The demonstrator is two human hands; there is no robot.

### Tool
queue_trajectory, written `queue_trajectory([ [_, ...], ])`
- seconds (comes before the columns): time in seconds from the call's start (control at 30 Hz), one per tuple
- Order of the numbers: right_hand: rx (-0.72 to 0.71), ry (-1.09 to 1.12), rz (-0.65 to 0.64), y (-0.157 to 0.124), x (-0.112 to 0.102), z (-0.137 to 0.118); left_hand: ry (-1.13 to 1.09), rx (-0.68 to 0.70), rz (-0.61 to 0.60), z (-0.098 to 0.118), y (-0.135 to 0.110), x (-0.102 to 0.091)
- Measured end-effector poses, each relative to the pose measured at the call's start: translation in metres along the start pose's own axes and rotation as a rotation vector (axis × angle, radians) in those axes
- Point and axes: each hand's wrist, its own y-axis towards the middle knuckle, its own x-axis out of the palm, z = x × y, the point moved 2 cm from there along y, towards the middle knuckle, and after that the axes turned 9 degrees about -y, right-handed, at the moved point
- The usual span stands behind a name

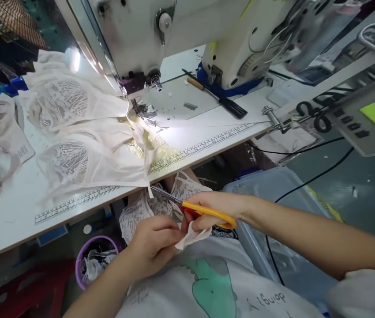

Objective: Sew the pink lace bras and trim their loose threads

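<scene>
My right hand (219, 203) is wrapped round a pair of scissors (210, 212) with orange handles, whose blades point left toward the table edge. Close by, my left hand (154, 243) pinches an off-white strip of fabric (192, 237), which the fingers of my right hand also touch. Below the table edge, a white lace bra (136, 214) hangs over my lap, partly hidden by my hands. Off-white bras (71, 157) with lace cups lie in a pile on the table, one end reaching the sewing machine's needle area.
The sewing machine (134, 31) stands over the white table (12, 221), which has a ruler strip (207, 143) along its front. A black-handled screwdriver (232, 107) lies on the machine bed. Below are a purple bin (80, 265), a red stool (35, 287) and a translucent plastic box (267, 185).
</scene>
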Motion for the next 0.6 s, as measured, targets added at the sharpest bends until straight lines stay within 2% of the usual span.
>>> queue_trajectory([
  [0.07, 0.021, -0.099, 0.010, 0.005, 0.003, 0.002, 0.003, 0.008, 0.011, 0.003, 0.004, 0.001],
  [0.13, 0.056, -0.226, 0.078, 0.010, 0.004, 0.001, 0.035, 0.012, 0.020, 0.006, 0.007, 0.004],
  [0.23, 0.148, -0.405, 0.277, 0.017, 0.002, -0.003, 0.114, -0.017, 0.028, 0.008, 0.009, 0.012],
  [0.33, 0.201, -0.478, 0.433, 0.015, 0.000, -0.010, 0.133, -0.066, 0.038, 0.004, 0.004, 0.017],
  [0.43, 0.162, -0.481, 0.457, 0.006, 0.001, -0.011, 0.090, -0.144, 0.184, -0.002, -0.002, 0.013],
  [0.5, 0.070, -0.366, 0.444, 0.000, 0.004, -0.005, 0.061, -0.196, 0.324, -0.004, -0.005, 0.007],
  [0.6, -0.179, 0.079, 0.473, -0.004, 0.012, 0.013, -0.024, -0.260, 0.498, -0.007, -0.010, 0.002],
])
